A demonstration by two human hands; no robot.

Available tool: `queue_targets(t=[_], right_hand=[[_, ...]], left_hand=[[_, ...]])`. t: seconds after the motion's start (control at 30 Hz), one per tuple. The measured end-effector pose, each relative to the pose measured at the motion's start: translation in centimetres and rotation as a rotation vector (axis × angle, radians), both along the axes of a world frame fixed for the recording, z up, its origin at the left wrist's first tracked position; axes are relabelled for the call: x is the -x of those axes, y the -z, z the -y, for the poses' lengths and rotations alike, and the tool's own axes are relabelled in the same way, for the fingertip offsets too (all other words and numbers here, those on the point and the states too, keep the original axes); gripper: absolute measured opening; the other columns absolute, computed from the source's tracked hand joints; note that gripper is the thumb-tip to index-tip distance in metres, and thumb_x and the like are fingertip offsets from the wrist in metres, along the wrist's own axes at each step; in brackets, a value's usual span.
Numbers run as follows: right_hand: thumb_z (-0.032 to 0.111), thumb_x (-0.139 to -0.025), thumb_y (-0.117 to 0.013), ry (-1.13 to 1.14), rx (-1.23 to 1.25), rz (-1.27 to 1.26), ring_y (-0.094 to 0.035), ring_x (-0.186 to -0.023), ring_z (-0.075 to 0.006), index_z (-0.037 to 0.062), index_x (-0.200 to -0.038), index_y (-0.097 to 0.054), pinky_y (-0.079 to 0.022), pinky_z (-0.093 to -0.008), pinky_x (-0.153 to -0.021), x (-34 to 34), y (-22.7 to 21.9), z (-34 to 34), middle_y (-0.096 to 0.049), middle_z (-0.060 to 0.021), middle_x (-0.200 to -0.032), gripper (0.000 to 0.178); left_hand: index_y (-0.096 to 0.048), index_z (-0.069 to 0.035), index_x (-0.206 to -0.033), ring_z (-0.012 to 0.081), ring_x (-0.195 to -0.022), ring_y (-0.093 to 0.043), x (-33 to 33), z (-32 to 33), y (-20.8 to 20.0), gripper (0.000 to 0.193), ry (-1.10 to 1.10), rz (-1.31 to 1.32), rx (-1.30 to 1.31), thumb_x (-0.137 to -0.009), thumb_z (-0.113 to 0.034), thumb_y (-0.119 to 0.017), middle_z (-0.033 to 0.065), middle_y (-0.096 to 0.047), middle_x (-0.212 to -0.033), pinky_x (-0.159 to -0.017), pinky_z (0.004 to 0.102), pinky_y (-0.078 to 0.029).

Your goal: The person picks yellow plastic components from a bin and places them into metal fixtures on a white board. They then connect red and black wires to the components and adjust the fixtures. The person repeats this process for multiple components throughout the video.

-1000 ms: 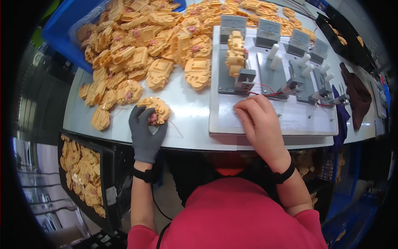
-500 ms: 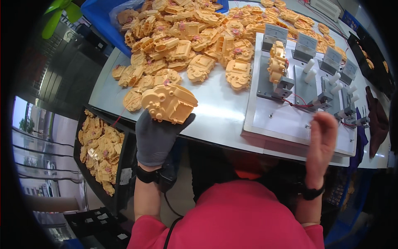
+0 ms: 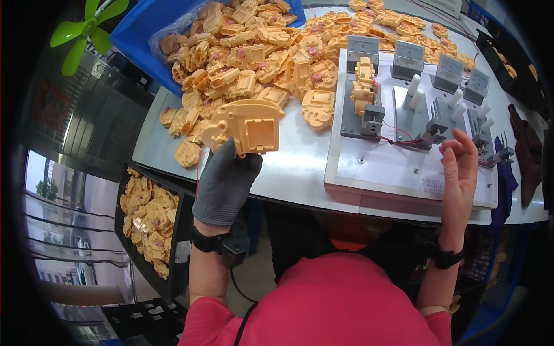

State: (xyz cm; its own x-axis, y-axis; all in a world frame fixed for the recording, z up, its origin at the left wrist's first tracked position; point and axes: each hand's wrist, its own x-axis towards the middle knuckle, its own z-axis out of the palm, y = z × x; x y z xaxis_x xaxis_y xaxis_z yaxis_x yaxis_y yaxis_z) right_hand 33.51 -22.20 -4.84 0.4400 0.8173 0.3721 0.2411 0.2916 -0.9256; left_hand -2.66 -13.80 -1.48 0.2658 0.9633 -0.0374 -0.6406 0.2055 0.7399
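Observation:
My left hand (image 3: 226,185), in a grey glove, grips a yellow plastic housing (image 3: 245,128) with a square recess, held up in front of the heap. My bare right hand (image 3: 460,173) is raised over the front right of the test board (image 3: 381,167), its fingers partly curled and apart, with nothing seen in them. On the board's left station sits another yellow housing (image 3: 363,86), set on edge against a grey clamp block (image 3: 373,119). White pegs (image 3: 416,99) stand on the grey plate of the neighbouring station.
A large heap of yellow housings (image 3: 248,55) spills from a blue bin (image 3: 138,43) over the table. Panel meters (image 3: 408,59) line the board's back. A black crate (image 3: 180,254) of housings stands at the left. Dark cloth (image 3: 522,155) lies at the right edge.
My left hand has moved slightly right and up and turned the housing, so its square recess faces me more. My right hand has risen a little and its fingers have spread.

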Motion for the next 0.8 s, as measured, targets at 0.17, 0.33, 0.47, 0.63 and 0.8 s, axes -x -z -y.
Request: queue_targets(t=[0.17,0.33,0.47,0.63,0.8], right_hand=[[0.011,-0.101,-0.057,-0.059,0.013,-0.036,-0.051,-0.103,-0.0095,0.0049,-0.131,-0.054,-0.039,-0.0229,-0.094,0.0,0.6,-0.3,-0.056,-0.0020,-0.111,0.031],[0.014,-0.101,-0.059,-0.066,0.013,-0.024,-0.051,-0.104,-0.0102,0.0048,-0.133,-0.053,-0.040,-0.0238,-0.093,0.1,0.7,-0.1,-0.056,-0.0032,-0.113,0.034],[0.015,-0.100,-0.060,-0.117,-0.003,-0.048,-0.052,-0.105,-0.0111,0.0047,-0.134,-0.053,-0.040,-0.0250,-0.094,0.0,0.6,-0.1,-0.056,-0.0041,-0.114,0.037],[0.015,-0.099,-0.061,-0.159,0.009,-0.077,-0.050,-0.100,-0.0101,0.0049,-0.134,-0.053,-0.040,-0.0238,-0.091,0.2,-0.4,-0.5,-0.053,-0.0016,-0.108,0.037],[0.014,-0.098,-0.063,-0.180,0.000,-0.074,-0.048,-0.093,-0.0083,0.0050,-0.131,-0.057,-0.039,-0.0224,-0.086,0.0,-0.3,-0.9,-0.049,0.0016,-0.100,0.035]], left_hand=[[-0.054,-0.003,-0.128,0.0202,-0.102,-0.065,-1.5,0.6,-1.4,0.038,-0.131,-0.077,0.122,-0.095,-0.017,-0.065,0.0087,-0.064,-0.117,-0.084,0.0319,-0.057],[-0.055,-0.010,-0.131,0.0159,-0.089,-0.065,-0.6,-0.3,-0.5,0.040,0.123,0.067,0.144,-0.098,-0.034,-0.060,0.0058,-0.065,-0.115,-0.066,0.0246,-0.051],[-0.058,-0.016,-0.128,0.0127,-0.082,-0.062,-0.6,-1.3,-0.4,0.040,0.314,0.099,0.144,-0.099,-0.043,-0.057,0.0025,-0.066,-0.112,-0.062,0.0223,-0.046],[-0.059,-0.015,-0.125,0.0198,-0.083,-0.062,-3.9,-0.2,-1.9,0.040,0.048,0.044,0.259,-0.097,-0.044,-0.060,0.0036,-0.066,-0.106,-0.063,0.0283,-0.053],[-0.053,-0.009,-0.134,0.0292,-0.099,-0.066,-4.3,-0.5,-2.1,0.050,0.110,0.154,0.255,-0.099,-0.044,-0.055,0.0133,-0.064,-0.121,-0.074,0.0377,-0.060]])
